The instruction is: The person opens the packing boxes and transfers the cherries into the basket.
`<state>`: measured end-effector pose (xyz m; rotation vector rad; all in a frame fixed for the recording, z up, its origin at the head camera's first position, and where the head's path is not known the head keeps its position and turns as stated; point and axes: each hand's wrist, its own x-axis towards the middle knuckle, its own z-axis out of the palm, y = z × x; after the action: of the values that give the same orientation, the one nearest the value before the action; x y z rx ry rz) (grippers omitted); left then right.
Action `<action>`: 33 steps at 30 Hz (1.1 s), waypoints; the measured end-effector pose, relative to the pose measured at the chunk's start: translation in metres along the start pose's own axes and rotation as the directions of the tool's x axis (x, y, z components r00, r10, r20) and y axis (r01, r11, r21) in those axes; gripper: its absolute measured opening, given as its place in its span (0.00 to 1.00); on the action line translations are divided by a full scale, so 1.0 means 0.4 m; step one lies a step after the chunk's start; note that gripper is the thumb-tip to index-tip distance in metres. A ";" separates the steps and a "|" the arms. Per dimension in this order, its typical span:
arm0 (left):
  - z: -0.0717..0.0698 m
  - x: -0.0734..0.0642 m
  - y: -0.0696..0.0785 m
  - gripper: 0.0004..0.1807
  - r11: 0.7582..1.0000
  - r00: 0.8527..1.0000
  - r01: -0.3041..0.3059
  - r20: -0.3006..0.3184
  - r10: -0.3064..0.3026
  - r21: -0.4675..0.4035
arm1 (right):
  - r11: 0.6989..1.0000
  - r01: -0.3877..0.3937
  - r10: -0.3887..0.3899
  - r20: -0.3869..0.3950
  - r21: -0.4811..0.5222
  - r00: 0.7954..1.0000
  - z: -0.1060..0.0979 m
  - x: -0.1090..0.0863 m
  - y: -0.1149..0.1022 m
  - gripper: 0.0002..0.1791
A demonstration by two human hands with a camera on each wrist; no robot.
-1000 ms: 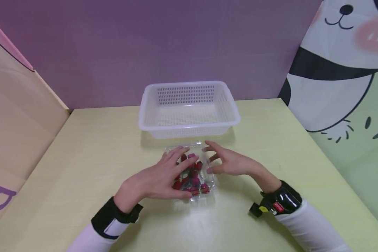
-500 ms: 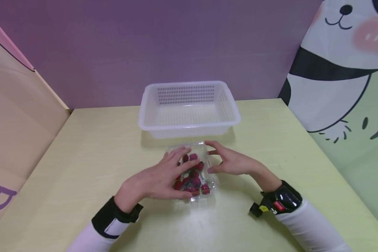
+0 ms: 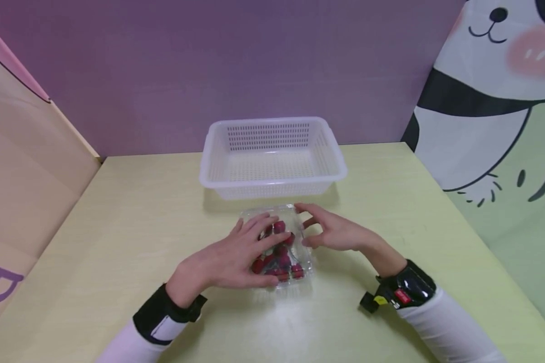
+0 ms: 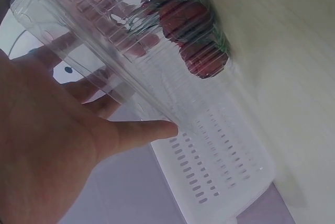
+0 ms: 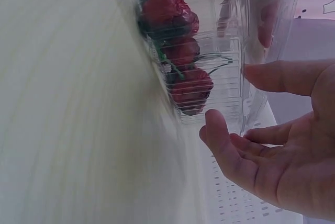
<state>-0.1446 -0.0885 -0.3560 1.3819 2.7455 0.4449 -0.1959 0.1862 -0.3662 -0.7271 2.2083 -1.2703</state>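
A clear plastic box (image 3: pixel 290 216) of dark red cherries (image 3: pixel 283 260) lies on the table. Green stems show through its ribbed wall (image 5: pixel 225 85) in the right wrist view. My left hand (image 3: pixel 224 257) spreads across the lid from the left, palm down, its thumb reaching toward the near edge. In the left wrist view that thumb tip is right at the rim. At the right side of the box, my right hand (image 3: pixel 340 231) has its thumb (image 5: pixel 282 76) at the lid's edge and its bent fingers (image 5: pixel 225 145) around the far corner. Part of the fruit is hidden under the left hand.
A white perforated basket (image 3: pixel 272 181) stands just beyond the box, close to the purple back wall (image 3: pixel 163 75). Printed panels flank the pale wooden table (image 3: pixel 118 242) on both sides. Black straps with cameras sit on both wrists.
The box and the fruit have shifted slightly to the right. My right thumb has moved a little to the right along with the box edge. The left hand has barely moved.
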 end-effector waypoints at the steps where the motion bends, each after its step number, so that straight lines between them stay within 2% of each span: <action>1: 0.000 0.000 0.001 0.45 1.000 1.000 -0.006 -0.001 0.006 0.000 | 1.000 0.000 0.000 -0.001 -0.009 1.000 -0.001 0.000 -0.001 0.47; 6: -0.001 -0.001 0.002 0.44 1.000 1.000 -0.021 -0.001 0.021 -0.007 | 1.000 -0.006 0.006 -0.010 0.000 1.000 -0.002 0.002 -0.003 0.44; 13: 0.000 -0.002 -0.001 0.44 0.999 1.000 -0.021 0.021 0.021 -0.027 | 0.993 -0.015 0.019 -0.032 0.115 0.999 0.004 0.010 0.010 0.39; 16: -0.001 -0.003 0.000 0.45 1.000 0.999 -0.010 0.035 0.011 -0.021 | 0.992 0.005 -0.001 -0.033 0.129 0.999 0.006 0.012 0.014 0.40; 21: -0.004 -0.003 0.002 0.45 1.000 0.999 -0.009 0.031 0.008 0.011 | 0.995 0.044 -0.042 -0.024 0.095 0.999 0.009 0.013 0.011 0.45; 24: -0.004 -0.003 0.001 0.44 0.999 0.999 -0.033 0.013 0.033 0.027 | 0.996 0.030 -0.027 -0.044 0.086 0.999 0.011 0.015 0.010 0.46; 28: -0.004 -0.001 -0.002 0.43 0.995 0.995 -0.096 -0.034 0.097 0.030 | 0.997 0.009 -0.002 -0.081 0.076 0.997 0.013 0.020 0.011 0.44; 33: -0.006 0.002 0.001 0.39 0.989 0.987 -0.140 -0.076 0.143 0.040 | 0.999 0.016 -0.013 -0.117 0.030 0.993 0.014 0.024 0.011 0.41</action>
<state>-0.1454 -0.0882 -0.3535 1.6088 2.7389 0.4709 -0.2003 0.1784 -0.3738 -0.6739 2.2740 -1.3831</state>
